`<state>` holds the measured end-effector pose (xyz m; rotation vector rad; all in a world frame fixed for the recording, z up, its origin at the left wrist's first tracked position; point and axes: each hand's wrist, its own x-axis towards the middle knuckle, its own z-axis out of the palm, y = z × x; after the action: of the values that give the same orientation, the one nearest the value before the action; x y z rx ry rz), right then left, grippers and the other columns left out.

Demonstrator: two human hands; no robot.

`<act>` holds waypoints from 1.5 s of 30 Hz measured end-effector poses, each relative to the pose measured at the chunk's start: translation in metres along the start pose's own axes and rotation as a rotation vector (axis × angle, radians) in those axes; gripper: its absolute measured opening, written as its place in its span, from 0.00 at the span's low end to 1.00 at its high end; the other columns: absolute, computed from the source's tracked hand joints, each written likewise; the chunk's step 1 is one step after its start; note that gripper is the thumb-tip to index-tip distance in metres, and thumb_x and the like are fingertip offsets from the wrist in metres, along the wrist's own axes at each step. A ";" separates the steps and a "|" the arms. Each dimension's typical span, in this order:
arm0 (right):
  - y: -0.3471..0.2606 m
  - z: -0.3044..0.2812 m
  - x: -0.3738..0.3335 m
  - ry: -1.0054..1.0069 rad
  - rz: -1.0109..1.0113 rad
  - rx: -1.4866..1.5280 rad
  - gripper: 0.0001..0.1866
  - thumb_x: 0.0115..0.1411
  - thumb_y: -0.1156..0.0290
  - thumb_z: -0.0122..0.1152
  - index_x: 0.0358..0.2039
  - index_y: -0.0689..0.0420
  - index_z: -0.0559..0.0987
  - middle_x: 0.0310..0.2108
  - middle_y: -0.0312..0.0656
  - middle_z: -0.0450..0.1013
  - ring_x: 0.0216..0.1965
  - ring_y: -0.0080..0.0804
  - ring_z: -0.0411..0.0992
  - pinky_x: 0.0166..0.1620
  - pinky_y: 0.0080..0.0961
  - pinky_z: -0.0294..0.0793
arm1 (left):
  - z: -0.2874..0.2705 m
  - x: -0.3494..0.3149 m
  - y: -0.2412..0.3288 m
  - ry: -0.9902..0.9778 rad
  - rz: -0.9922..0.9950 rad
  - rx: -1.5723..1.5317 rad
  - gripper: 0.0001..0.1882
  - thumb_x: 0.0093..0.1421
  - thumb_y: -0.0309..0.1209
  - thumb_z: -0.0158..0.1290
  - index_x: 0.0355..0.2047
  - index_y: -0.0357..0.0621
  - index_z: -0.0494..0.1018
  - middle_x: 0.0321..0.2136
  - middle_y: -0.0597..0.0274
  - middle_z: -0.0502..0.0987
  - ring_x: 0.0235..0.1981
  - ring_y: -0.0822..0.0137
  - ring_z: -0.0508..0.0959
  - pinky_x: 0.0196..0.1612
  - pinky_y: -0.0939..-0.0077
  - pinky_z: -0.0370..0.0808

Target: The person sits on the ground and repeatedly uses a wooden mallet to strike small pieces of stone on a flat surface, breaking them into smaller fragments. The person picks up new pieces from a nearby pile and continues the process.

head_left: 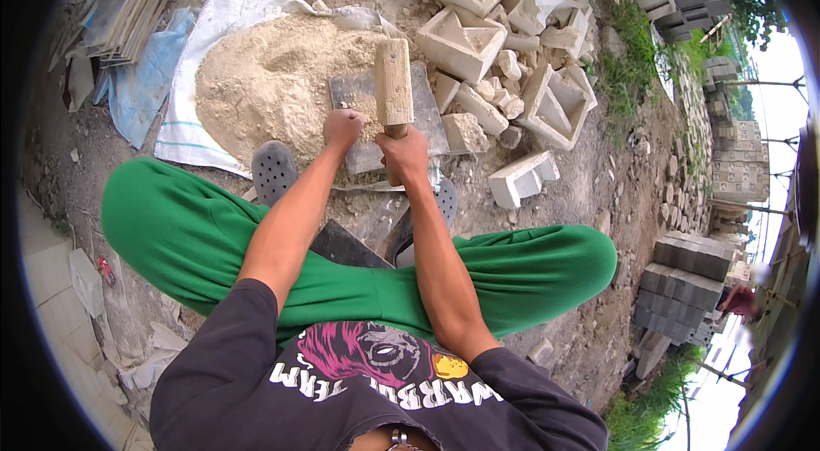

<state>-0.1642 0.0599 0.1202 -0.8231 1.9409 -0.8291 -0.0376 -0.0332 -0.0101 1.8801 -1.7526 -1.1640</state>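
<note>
My right hand [405,152] grips the handle of a wooden mallet [394,84], its pale block-shaped head raised beyond the fist. My left hand [343,130] is curled closed just left of it, at the edge of a dark flat slab [424,101]. Whatever the left fingers may hold is hidden. Pale crumbs lie on the slab around that hand. A big heap of sandy, crushed stone [273,84] spreads to the left and beyond, on a white woven sheet [184,122]. Both hands are between my grey clogs [274,171].
Broken white blocks [462,41] and chunks are piled at the right, with one piece [523,178] nearer me. Stacked boards [128,20] and a blue sheet [141,88] stand at far left. Grey blocks [683,284] are stacked at far right, near another person [740,301].
</note>
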 end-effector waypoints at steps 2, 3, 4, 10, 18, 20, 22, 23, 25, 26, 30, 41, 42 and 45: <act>0.016 0.014 0.003 -0.044 0.004 0.038 0.18 0.48 0.60 0.68 0.29 0.65 0.81 0.20 0.46 0.78 0.21 0.35 0.79 0.27 0.31 0.77 | 0.002 0.004 -0.005 0.022 -0.017 0.045 0.12 0.54 0.40 0.62 0.34 0.49 0.85 0.28 0.56 0.84 0.30 0.61 0.84 0.36 0.66 0.77; 0.035 0.019 0.009 -0.041 0.030 -0.039 0.19 0.48 0.60 0.68 0.29 0.65 0.81 0.21 0.47 0.78 0.21 0.37 0.79 0.28 0.33 0.77 | 0.003 0.003 0.000 0.010 -0.047 -0.002 0.12 0.54 0.40 0.62 0.35 0.49 0.85 0.29 0.56 0.84 0.30 0.60 0.84 0.36 0.66 0.78; 0.058 0.024 0.015 -0.035 0.057 -0.113 0.19 0.48 0.59 0.68 0.30 0.65 0.82 0.21 0.48 0.79 0.22 0.39 0.79 0.30 0.34 0.78 | 0.002 -0.001 0.010 -0.005 -0.072 -0.047 0.12 0.54 0.39 0.62 0.35 0.49 0.85 0.29 0.57 0.84 0.31 0.59 0.84 0.36 0.66 0.78; 0.050 0.016 0.017 -0.018 0.119 -0.075 0.21 0.48 0.57 0.67 0.30 0.66 0.82 0.21 0.50 0.79 0.24 0.42 0.80 0.31 0.36 0.78 | -0.003 -0.010 0.013 0.024 -0.074 -0.055 0.12 0.55 0.39 0.61 0.37 0.49 0.85 0.31 0.57 0.85 0.34 0.59 0.84 0.38 0.66 0.78; 0.034 0.017 0.016 -0.006 0.022 -0.126 0.18 0.49 0.61 0.66 0.28 0.67 0.81 0.21 0.51 0.79 0.22 0.40 0.79 0.29 0.33 0.77 | -0.005 -0.010 0.020 -0.005 -0.138 -0.031 0.13 0.56 0.39 0.61 0.38 0.48 0.85 0.31 0.55 0.84 0.33 0.59 0.84 0.38 0.66 0.77; 0.036 0.015 0.015 -0.088 0.101 -0.278 0.18 0.49 0.61 0.66 0.27 0.68 0.81 0.21 0.52 0.78 0.22 0.41 0.79 0.29 0.33 0.77 | -0.007 -0.011 0.015 0.005 -0.126 -0.097 0.13 0.56 0.39 0.61 0.38 0.48 0.85 0.32 0.56 0.85 0.33 0.59 0.84 0.38 0.66 0.77; 0.041 0.009 0.026 -0.093 0.130 -0.221 0.18 0.49 0.62 0.67 0.26 0.67 0.80 0.20 0.47 0.77 0.21 0.37 0.79 0.27 0.33 0.77 | -0.008 -0.016 0.017 -0.007 -0.129 -0.132 0.12 0.56 0.39 0.61 0.38 0.50 0.85 0.32 0.57 0.85 0.34 0.60 0.84 0.38 0.66 0.77; 0.044 0.006 0.030 -0.095 0.145 -0.193 0.17 0.49 0.62 0.68 0.26 0.67 0.79 0.20 0.45 0.77 0.20 0.35 0.79 0.26 0.33 0.78 | -0.009 -0.014 0.021 -0.003 -0.121 -0.102 0.12 0.56 0.39 0.61 0.38 0.50 0.85 0.32 0.57 0.85 0.34 0.60 0.84 0.38 0.66 0.77; 0.016 0.005 0.011 -0.051 0.095 -0.039 0.16 0.50 0.62 0.68 0.26 0.65 0.80 0.20 0.45 0.77 0.21 0.35 0.79 0.25 0.32 0.78 | -0.010 -0.016 0.017 0.009 -0.142 -0.047 0.12 0.56 0.39 0.60 0.38 0.51 0.85 0.32 0.58 0.85 0.34 0.61 0.84 0.38 0.66 0.78; 0.012 0.006 0.009 -0.028 0.060 -0.029 0.16 0.50 0.62 0.68 0.27 0.65 0.80 0.19 0.45 0.77 0.21 0.35 0.79 0.25 0.32 0.77 | -0.009 -0.017 0.014 0.012 -0.122 -0.063 0.12 0.57 0.39 0.60 0.38 0.51 0.85 0.32 0.58 0.85 0.34 0.61 0.84 0.38 0.66 0.78; 0.033 0.022 0.012 -0.031 -0.001 -0.180 0.21 0.47 0.59 0.67 0.33 0.66 0.82 0.23 0.52 0.79 0.27 0.46 0.80 0.33 0.38 0.79 | -0.010 -0.014 0.013 -0.006 -0.119 -0.087 0.12 0.57 0.39 0.60 0.38 0.50 0.85 0.33 0.58 0.85 0.35 0.60 0.84 0.38 0.66 0.78; 0.007 0.018 -0.001 0.024 -0.034 0.027 0.14 0.50 0.63 0.68 0.25 0.63 0.80 0.19 0.43 0.77 0.20 0.33 0.78 0.25 0.32 0.76 | -0.002 -0.011 -0.007 0.030 -0.046 -0.108 0.11 0.58 0.42 0.59 0.37 0.55 0.85 0.31 0.57 0.84 0.35 0.56 0.84 0.38 0.63 0.78; 0.014 0.021 0.001 0.016 -0.049 0.034 0.15 0.50 0.63 0.68 0.24 0.63 0.80 0.20 0.44 0.77 0.20 0.34 0.78 0.26 0.33 0.76 | -0.002 -0.011 -0.004 0.011 -0.036 -0.106 0.11 0.58 0.41 0.59 0.38 0.55 0.85 0.32 0.57 0.84 0.35 0.56 0.84 0.38 0.63 0.78; 0.059 0.034 0.018 0.040 -0.023 -0.266 0.18 0.48 0.59 0.68 0.26 0.65 0.81 0.21 0.48 0.78 0.23 0.40 0.79 0.29 0.36 0.77 | 0.000 -0.012 0.009 0.002 -0.136 -0.147 0.11 0.58 0.40 0.60 0.39 0.56 0.85 0.33 0.58 0.85 0.35 0.57 0.84 0.39 0.63 0.78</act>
<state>-0.1553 0.0710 0.0506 -0.9932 2.1098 -0.6115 -0.0426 -0.0232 -0.0001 1.9357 -1.5131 -1.3009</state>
